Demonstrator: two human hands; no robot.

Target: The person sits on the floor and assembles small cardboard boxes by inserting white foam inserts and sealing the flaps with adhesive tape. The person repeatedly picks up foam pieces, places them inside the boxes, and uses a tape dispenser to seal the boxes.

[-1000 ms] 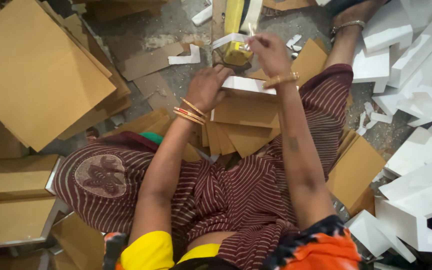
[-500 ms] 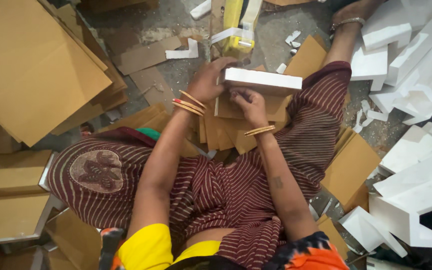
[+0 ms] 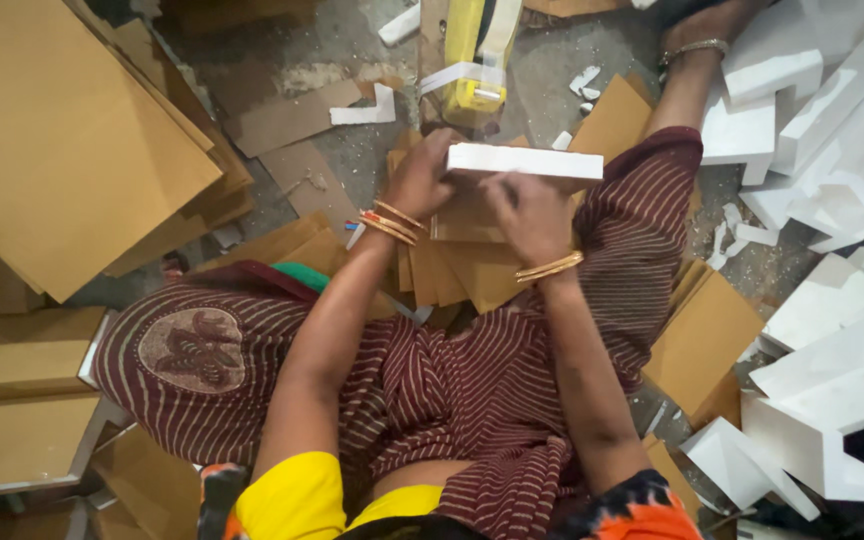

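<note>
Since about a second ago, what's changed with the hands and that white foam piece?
The right hand drew back from the yellow tape dispenser to the brown card under the white foam strip. The left hand kept its hold on the strip's left end. The dispenser, the cardboard sheets and the foam pieces stayed where they were.

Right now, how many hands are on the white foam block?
2. The left hand grips the left end of the white foam block; the right hand touches its lower edge near the middle. Fingers partly hidden.
</note>
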